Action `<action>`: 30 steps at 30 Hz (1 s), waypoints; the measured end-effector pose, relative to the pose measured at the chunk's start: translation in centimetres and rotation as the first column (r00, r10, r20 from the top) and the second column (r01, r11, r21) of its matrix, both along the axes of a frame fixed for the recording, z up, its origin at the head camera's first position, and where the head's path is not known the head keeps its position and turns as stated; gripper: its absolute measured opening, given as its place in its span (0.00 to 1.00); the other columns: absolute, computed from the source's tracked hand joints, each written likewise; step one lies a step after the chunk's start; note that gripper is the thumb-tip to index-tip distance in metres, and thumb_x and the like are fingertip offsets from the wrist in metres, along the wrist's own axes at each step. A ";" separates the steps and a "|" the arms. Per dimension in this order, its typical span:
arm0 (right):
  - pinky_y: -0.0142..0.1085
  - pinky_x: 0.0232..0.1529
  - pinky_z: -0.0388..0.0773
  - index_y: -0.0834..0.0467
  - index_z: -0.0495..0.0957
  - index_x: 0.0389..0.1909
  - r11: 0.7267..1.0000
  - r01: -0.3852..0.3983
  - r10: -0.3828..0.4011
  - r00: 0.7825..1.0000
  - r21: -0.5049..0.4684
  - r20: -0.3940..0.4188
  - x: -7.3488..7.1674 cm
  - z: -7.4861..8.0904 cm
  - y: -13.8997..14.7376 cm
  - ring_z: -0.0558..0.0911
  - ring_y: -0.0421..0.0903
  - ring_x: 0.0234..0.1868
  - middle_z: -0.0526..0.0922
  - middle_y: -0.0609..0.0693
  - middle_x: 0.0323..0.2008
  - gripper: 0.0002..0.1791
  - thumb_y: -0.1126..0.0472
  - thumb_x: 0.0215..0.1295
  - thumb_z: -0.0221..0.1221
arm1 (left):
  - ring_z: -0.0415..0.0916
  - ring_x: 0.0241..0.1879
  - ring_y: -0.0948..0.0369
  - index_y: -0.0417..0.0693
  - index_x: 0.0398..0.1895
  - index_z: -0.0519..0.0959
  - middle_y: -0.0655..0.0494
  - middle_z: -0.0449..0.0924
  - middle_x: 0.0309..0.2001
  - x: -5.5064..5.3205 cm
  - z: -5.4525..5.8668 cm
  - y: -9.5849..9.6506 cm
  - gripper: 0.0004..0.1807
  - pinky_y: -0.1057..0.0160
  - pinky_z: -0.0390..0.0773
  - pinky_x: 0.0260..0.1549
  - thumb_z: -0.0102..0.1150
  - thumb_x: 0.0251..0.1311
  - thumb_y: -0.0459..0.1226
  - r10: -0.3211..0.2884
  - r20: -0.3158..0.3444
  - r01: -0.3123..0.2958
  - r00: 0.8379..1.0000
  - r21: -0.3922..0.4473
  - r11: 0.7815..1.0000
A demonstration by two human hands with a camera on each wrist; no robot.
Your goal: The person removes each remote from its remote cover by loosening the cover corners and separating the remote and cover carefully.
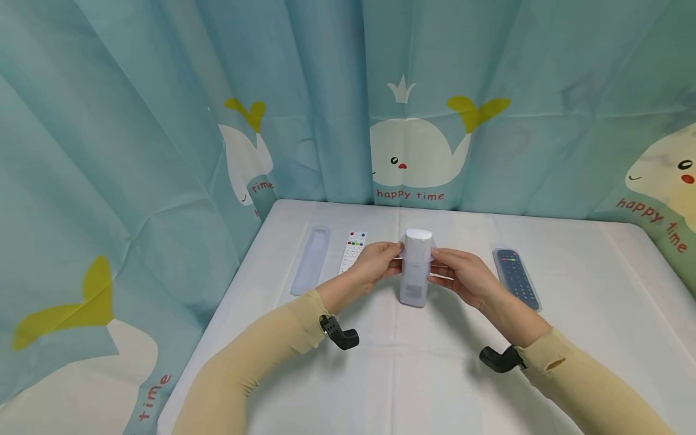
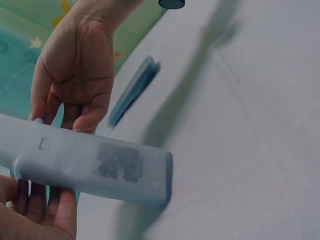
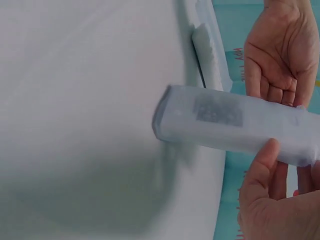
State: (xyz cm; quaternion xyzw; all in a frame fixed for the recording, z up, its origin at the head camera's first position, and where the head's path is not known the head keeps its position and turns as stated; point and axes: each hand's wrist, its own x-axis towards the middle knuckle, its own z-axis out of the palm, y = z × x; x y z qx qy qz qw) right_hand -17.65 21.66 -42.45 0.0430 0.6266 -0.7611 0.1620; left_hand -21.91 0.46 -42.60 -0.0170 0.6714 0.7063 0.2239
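Note:
Upright above the table stands a white remote control with its back toward me, most of it inside a translucent silicone sleeve. Its white top end sticks out of the sleeve, and a grey label shows through near the lower end. My left hand pinches the sleeved remote's left edge near the top. On the opposite edge, my right hand pinches it between thumb and fingers. Both wrist views show the sleeve held between the two hands; the remote's button side is hidden.
A flat translucent sleeve lies at the table's left. Beside it lies a white remote with coloured buttons, partly behind my left hand. To the right is a dark remote in a clear cover. A blue whale-print curtain hangs around the table.

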 end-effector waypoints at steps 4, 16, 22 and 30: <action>0.36 0.48 0.84 0.66 0.78 0.56 0.999 0.034 -0.034 0.999 0.017 -0.005 0.2 -0.2 -0.1 0.85 0.41 0.43 0.86 0.46 0.40 0.18 0.56 0.78 0.58 | 0.83 0.50 0.56 0.32 0.57 0.79 0.46 0.83 0.51 0.1 -0.1 0.1 0.19 0.61 0.83 0.50 0.53 0.78 0.41 -0.004 0.003 0.004 1.000 -0.017 1.000; 0.32 0.47 0.83 0.76 0.67 0.66 0.994 0.098 -0.099 0.995 0.049 0.012 0.5 -0.8 -0.5 0.84 0.39 0.39 0.84 0.47 0.39 0.27 0.58 0.79 0.55 | 0.81 0.54 0.54 0.30 0.58 0.78 0.43 0.82 0.53 0.4 -0.7 0.4 0.18 0.62 0.82 0.51 0.52 0.78 0.38 0.008 -0.030 -0.008 1.000 -0.009 1.000; 0.30 0.48 0.82 0.78 0.67 0.65 0.989 0.123 -0.122 0.992 0.084 -0.014 0.7 -1.1 -0.7 0.83 0.38 0.39 0.82 0.48 0.41 0.26 0.61 0.79 0.54 | 0.80 0.57 0.53 0.31 0.57 0.78 0.42 0.81 0.56 0.5 -1.1 0.5 0.17 0.62 0.81 0.52 0.52 0.78 0.38 0.004 -0.037 -0.005 0.999 -0.020 1.000; 0.29 0.48 0.81 0.80 0.69 0.62 0.987 0.104 -0.097 0.994 0.126 -0.057 0.7 -1.7 -0.7 0.82 0.37 0.40 0.80 0.50 0.44 0.22 0.64 0.80 0.52 | 0.83 0.52 0.54 0.31 0.58 0.78 0.44 0.82 0.53 0.6 -1.5 0.4 0.17 0.60 0.83 0.49 0.50 0.79 0.37 -0.017 -0.003 0.017 1.000 -0.057 0.998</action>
